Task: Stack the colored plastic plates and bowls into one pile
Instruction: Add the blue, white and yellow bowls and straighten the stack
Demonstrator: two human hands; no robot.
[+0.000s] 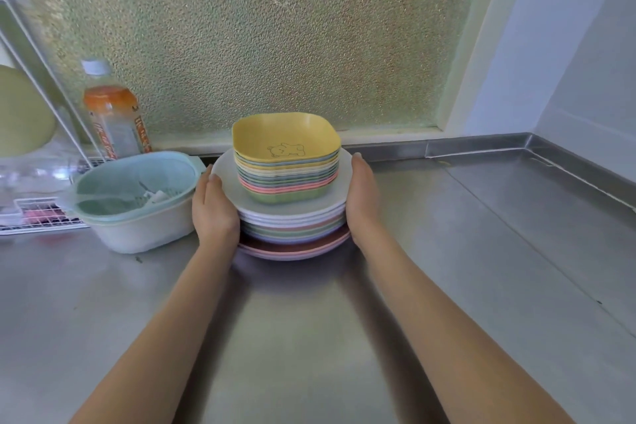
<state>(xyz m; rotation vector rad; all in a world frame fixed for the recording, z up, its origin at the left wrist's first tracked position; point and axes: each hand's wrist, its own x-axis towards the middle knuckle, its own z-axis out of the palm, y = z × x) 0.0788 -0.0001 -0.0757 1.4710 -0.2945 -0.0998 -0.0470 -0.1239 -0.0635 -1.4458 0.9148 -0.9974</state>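
Note:
One pile stands on the steel counter (pixel 309 337) near the back wall. Its lower part is several round plates (pixel 292 227) in pink, lilac, green and white. On the top white plate sit several nested square bowls (pixel 285 175), with a yellow bowl (pixel 282 134) bearing a bear drawing uppermost. My left hand (pixel 213 206) presses flat against the left side of the round plates. My right hand (pixel 363 196) presses against their right side. The fingers of both hands are straight and lie along the plate rims.
A pale green colander in a white basin (pixel 137 203) stands just left of the pile, almost touching my left hand. Behind it are an orange drink bottle (pixel 113 113) and a white wire rack (pixel 41 217). A raised steel lip (pixel 516 148) borders the counter at back and right.

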